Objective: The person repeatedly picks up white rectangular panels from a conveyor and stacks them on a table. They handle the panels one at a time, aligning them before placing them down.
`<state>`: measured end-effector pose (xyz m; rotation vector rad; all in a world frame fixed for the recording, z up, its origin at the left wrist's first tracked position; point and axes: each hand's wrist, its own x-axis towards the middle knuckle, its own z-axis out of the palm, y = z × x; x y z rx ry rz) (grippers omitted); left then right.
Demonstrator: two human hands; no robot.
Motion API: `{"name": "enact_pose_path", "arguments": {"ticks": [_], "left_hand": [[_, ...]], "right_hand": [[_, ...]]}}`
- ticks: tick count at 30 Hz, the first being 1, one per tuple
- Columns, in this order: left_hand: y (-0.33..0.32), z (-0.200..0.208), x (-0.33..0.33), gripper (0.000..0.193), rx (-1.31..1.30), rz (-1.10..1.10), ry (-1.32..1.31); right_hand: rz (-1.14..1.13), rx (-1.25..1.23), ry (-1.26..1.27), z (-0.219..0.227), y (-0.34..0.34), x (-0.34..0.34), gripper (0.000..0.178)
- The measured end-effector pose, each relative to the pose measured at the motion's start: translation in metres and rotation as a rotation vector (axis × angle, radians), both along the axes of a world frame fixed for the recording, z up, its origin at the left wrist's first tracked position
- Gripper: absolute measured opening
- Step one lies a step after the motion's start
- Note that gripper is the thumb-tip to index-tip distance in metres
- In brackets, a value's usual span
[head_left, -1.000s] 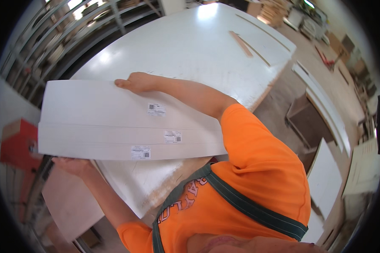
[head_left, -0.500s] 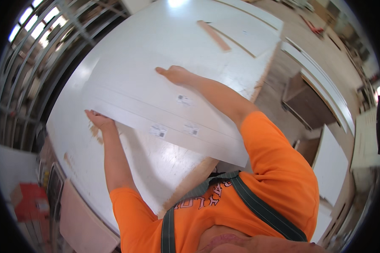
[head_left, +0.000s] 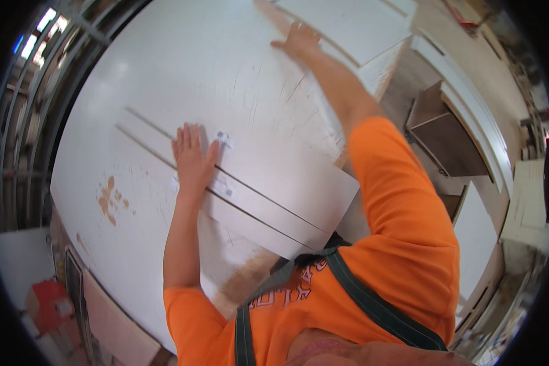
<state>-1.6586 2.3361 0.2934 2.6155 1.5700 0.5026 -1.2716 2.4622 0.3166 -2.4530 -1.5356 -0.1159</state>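
Observation:
A white panel (head_left: 311,174) with two long dark grooves lies on the white-topped worktable (head_left: 97,165), its near right end sticking out past the table edge close to my body. My left hand (head_left: 193,165) rests flat across the grooves, fingers stretched. Small printed labels show beside it, one (head_left: 224,139) next to the thumb and another (head_left: 222,186) below, partly covered. My right hand (head_left: 300,43) reaches to the far side with fingers spread, beside a thin wooden strip (head_left: 273,17). Whether it touches the strip, I cannot tell.
Another white panel (head_left: 348,21) lies at the table's far right. Metal racking (head_left: 27,128) stands along the left. Brown boxes or cabinets (head_left: 448,134) and white boards (head_left: 476,232) stand on the right. A red box (head_left: 50,305) is at lower left.
The grooved panel, tilted in both hands before, now lies down. My left hand has moved from its edge onto its top. My right hand has let go and moved farther away to the right.

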Motion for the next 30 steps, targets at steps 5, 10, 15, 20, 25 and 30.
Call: {"name": "enact_pose_path", "arguments": {"ticks": [5, 10, 15, 20, 25, 30], "left_hand": [[-0.006, -0.012, 0.017, 0.070, 0.056, 0.026, 0.137], [-0.002, -0.022, 0.006, 0.073, 0.088, -0.014, 0.200], [-0.013, -0.021, 0.008, 0.075, 0.059, 0.018, 0.165], [-0.022, -0.023, 0.005, 0.077, 0.059, 0.036, 0.153], [-0.019, -0.030, 0.000, 0.078, 0.082, -0.012, 0.144], [-0.018, -0.033, 0.002, 0.079, 0.097, 0.023, 0.171]], "right_hand": [[0.181, -0.198, 0.477, -0.003, 0.030, 0.028, 0.052], [0.269, -0.217, 0.750, 0.058, -0.021, 0.041, 0.042], [0.530, -0.235, 0.813, 0.102, -0.207, 0.048, 0.032], [0.404, -0.222, 1.024, 0.084, -0.442, -0.021, 0.026], [0.270, -0.626, 0.935, 0.064, -0.546, -0.064, 0.034], [0.186, -0.644, 0.882, 0.056, -0.566, -0.070, 0.030]]}}
